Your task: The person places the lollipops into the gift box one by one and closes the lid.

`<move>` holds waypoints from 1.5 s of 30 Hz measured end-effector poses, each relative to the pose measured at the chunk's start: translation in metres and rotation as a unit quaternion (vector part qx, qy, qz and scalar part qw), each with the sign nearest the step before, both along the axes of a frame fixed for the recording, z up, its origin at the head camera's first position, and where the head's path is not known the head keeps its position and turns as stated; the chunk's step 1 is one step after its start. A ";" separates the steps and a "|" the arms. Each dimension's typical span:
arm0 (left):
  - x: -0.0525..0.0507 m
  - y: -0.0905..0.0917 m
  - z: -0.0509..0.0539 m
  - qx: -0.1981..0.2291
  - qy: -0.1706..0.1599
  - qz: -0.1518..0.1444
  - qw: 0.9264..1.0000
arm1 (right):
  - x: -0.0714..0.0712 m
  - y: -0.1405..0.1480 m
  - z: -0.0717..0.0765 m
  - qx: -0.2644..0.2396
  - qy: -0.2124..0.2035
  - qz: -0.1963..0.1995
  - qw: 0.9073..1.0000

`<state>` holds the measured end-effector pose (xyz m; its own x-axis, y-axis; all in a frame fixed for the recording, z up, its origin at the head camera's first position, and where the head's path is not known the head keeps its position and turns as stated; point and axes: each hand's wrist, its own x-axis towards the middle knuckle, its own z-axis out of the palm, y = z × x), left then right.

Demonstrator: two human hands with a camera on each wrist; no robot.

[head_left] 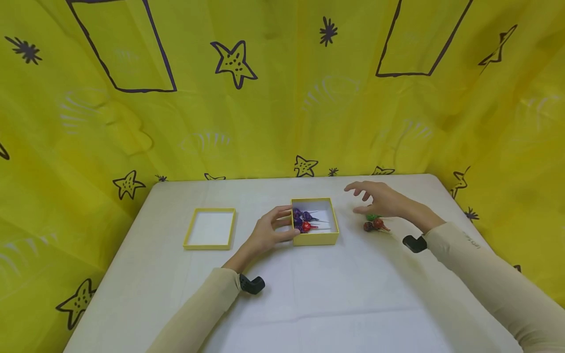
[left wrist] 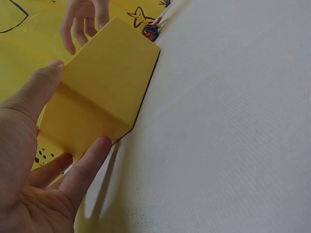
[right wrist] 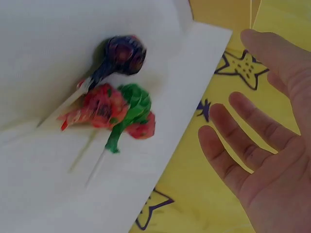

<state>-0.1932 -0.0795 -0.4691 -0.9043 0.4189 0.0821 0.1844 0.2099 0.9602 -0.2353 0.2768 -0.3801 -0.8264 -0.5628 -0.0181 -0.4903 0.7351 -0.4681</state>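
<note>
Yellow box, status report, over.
Left hand touching yellow box. Right hand empty, near loose lollipops. Lid off, purple and red lollipops inside. Nothing covering box.

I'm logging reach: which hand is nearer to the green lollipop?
Right. The right hand hovers close to the green lollipop without touching it; the left hand is farther off, holding the box at the side away from the lollipop.

White table [head_left: 331, 294] — yellow-edged lid [head_left: 209, 228] at left, yellow box [head_left: 315, 239] between, wrapped lollipops [head_left: 378, 224] at right
</note>
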 end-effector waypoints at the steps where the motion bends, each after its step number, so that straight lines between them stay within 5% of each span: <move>1: 0.000 0.000 0.000 0.000 0.000 0.001 1.000 | -0.001 0.003 -0.001 0.003 -0.003 -0.005 1.000; 12: 0.000 0.000 0.000 -0.007 -0.002 0.001 1.000 | -0.008 0.028 -0.010 0.009 -0.015 -0.028 0.999; 29: 0.000 0.000 0.001 -0.010 -0.001 -0.001 1.000 | -0.020 0.052 -0.023 -0.006 -0.116 -0.028 0.993; 45: 0.000 0.001 -0.001 -0.014 -0.005 0.005 1.000 | -0.026 0.061 -0.039 -0.019 -0.113 -0.033 0.993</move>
<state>-0.1932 -0.0788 -0.4698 -0.9089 0.4123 0.0620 0.1730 0.2375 0.9559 -0.2610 0.3380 -0.4188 -0.8392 -0.5105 -0.1873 -0.3206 0.7427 -0.5879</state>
